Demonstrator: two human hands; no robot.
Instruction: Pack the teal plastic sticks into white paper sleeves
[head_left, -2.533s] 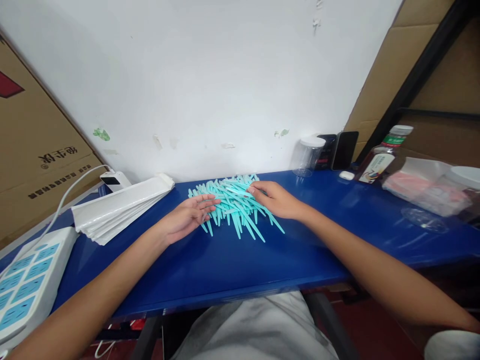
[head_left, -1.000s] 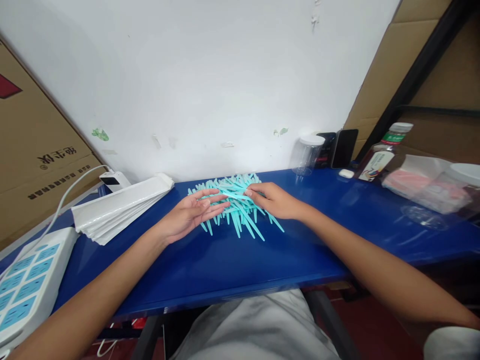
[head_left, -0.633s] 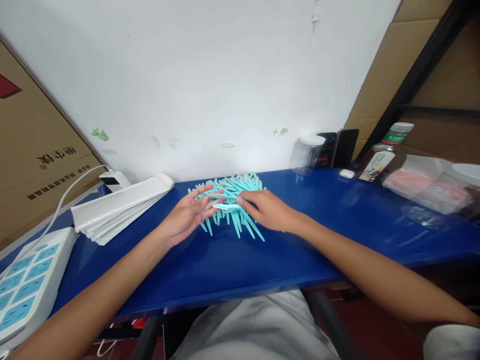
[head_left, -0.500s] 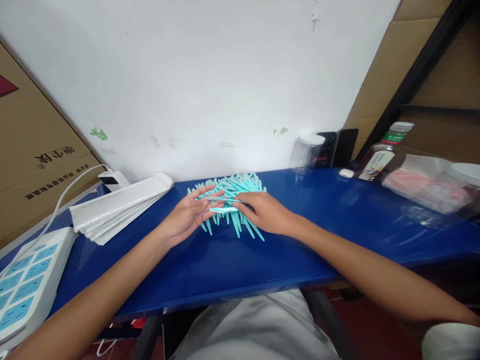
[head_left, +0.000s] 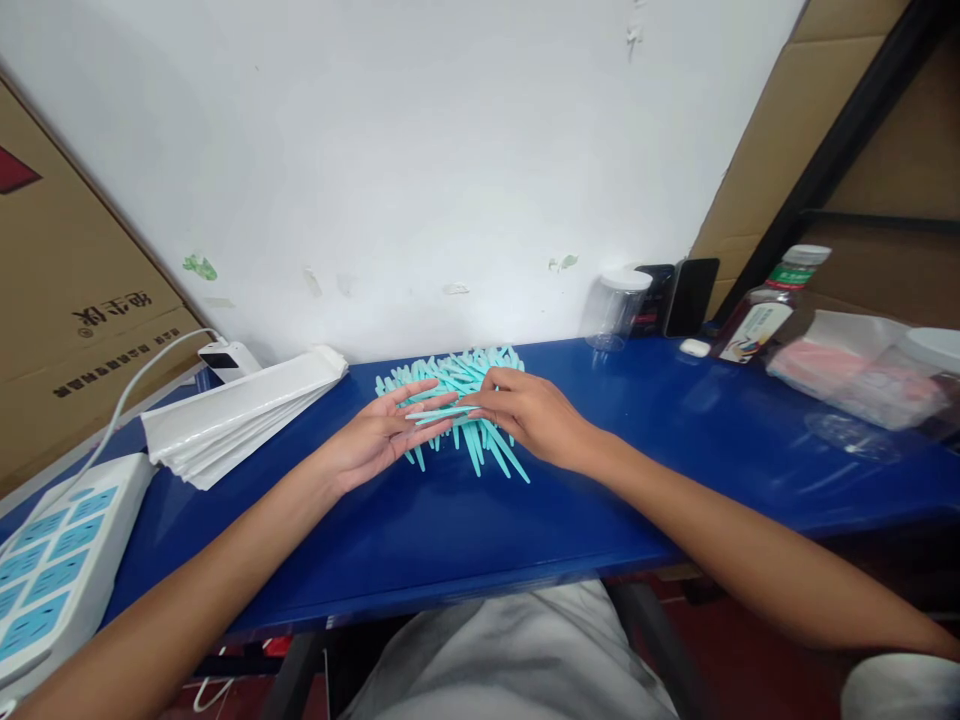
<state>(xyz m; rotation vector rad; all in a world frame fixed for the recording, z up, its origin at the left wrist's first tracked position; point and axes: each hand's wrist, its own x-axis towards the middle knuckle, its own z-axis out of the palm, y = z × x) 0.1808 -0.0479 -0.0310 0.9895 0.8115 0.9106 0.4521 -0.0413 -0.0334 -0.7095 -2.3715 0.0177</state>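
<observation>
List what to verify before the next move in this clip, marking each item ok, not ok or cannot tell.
1. Right hand has a grip: ok, it pinches the held turquoise sticks.
2. Left hand is open: ok, palm turned up, fingers spread.
3. Held sticks rest on the left hand: cannot tell; they overlap it in view, but contact is unclear.
4. Number of held sticks is certain: cannot tell, they overlap.
5. Stick pile is aligned: not ok, its sticks point in various directions.
6. White packets are apart from both hands: ok, they lie to the left of the left hand.
</observation>
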